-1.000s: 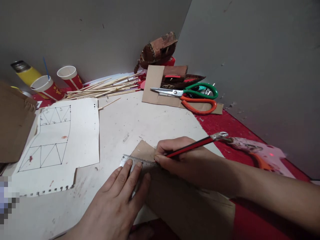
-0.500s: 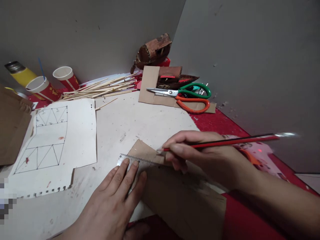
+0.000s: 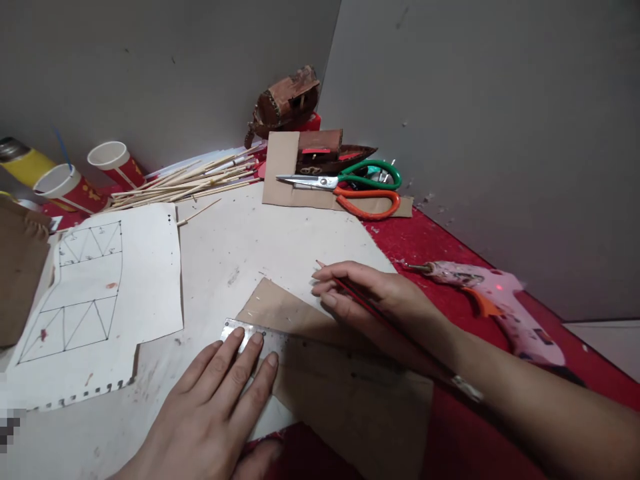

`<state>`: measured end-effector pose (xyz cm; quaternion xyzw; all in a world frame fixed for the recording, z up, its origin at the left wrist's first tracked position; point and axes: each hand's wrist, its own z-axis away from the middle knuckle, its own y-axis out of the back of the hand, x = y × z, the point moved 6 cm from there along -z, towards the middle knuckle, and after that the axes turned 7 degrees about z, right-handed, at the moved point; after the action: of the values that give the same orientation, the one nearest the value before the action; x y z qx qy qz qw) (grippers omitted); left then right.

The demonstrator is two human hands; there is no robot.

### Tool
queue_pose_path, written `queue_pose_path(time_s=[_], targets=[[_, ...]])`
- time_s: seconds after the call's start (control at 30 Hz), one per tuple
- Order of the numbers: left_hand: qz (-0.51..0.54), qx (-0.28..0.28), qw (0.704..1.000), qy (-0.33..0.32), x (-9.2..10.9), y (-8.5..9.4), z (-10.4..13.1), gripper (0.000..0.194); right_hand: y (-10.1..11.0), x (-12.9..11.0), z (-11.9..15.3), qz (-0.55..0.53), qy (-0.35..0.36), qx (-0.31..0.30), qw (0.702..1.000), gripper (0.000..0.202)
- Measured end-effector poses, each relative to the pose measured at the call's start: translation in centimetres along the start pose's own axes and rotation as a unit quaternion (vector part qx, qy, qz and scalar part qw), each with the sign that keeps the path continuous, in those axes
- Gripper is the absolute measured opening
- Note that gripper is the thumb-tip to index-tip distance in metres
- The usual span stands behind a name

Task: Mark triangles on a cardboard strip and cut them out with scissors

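My left hand lies with its fingers stretched flat over the left end of a metal ruler, pressing on it. The ruler rests across a piece of brown cardboard. Above the ruler's middle, my right hand pinches a red and black pencil between thumb and fingers. The pencil's tip points up and left, off the cardboard, and its tail end lies back along the wrist. Part of the ruler sits in shadow below my right hand.
A pink glue gun lies on the red surface at right. Scissors rest on cardboard strips near model boats. Wooden sticks, paper cups and a yellow bottle stand behind a paper with drawn trusses.
My right hand has lifted the pencil off the cardboard by the ruler and tilted it, tip up and left. The glue gun is now uncovered. The view has shifted slightly right.
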<state>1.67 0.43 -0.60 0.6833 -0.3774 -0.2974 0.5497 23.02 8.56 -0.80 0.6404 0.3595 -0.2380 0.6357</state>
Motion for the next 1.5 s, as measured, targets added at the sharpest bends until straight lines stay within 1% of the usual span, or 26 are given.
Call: queue_pose_path(time_s=[0.1, 0.2, 0.3, 0.4, 0.47, 0.6, 0.77, 1.0, 1.17, 1.33, 1.5], targets=[[0.003, 0.006, 1.000, 0.003, 0.1, 0.4, -0.2, 0.060, -0.4, 0.1, 0.3, 0.062, 0.021, -0.019, 0.998, 0.016], [0.010, 0.018, 1.000, 0.005, 0.3, 1.0, -0.4, 0.052, -0.6, 0.4, 0.7, 0.097, 0.042, -0.033, 0.994, 0.015], [0.020, 0.034, 0.999, 0.010, 0.2, 1.5, -0.7, 0.046, -0.6, 0.3, 1.0, 0.106, 0.068, -0.034, 0.991, 0.014], [0.019, 0.044, 0.999, 0.013, 0.0, 1.8, -0.8, 0.044, -0.5, 0.1, 1.2, 0.099, 0.084, -0.025, 0.991, 0.012], [0.016, 0.044, 0.999, 0.015, 0.0, 1.8, -0.9, 0.044, -0.7, -0.1, 1.3, 0.092, 0.093, -0.033, 0.991, 0.011], [0.013, 0.032, 0.999, 0.019, 0.3, 1.6, -0.9, 0.044, -0.8, -0.3, 1.6, 0.087, 0.105, -0.044, 0.990, 0.014], [0.011, 0.032, 0.999, 0.021, 0.4, 1.5, -0.9, 0.046, -1.1, -0.2, 1.7, 0.086, 0.105, -0.054, 0.989, 0.015], [0.021, 0.030, 0.999, 0.022, 0.2, 1.5, -1.0, 0.048, -0.9, -1.1, 1.6, 0.071, 0.133, -0.043, 0.988, 0.015], [0.024, 0.026, 0.999, 0.026, 0.1, 1.4, -0.9, 0.049, -0.9, -1.4, 1.6, 0.064, 0.134, -0.049, 0.988, 0.014], [0.006, -0.005, 1.000, 0.014, 0.2, 0.9, -0.6, 0.058, -1.3, -1.1, 1.7, 0.046, 0.108, -0.087, 0.989, 0.019], [-0.004, -0.021, 1.000, 0.010, 0.1, 0.6, -0.7, 0.065, -1.1, -1.3, 1.6, 0.021, 0.116, -0.086, 0.989, 0.022]])
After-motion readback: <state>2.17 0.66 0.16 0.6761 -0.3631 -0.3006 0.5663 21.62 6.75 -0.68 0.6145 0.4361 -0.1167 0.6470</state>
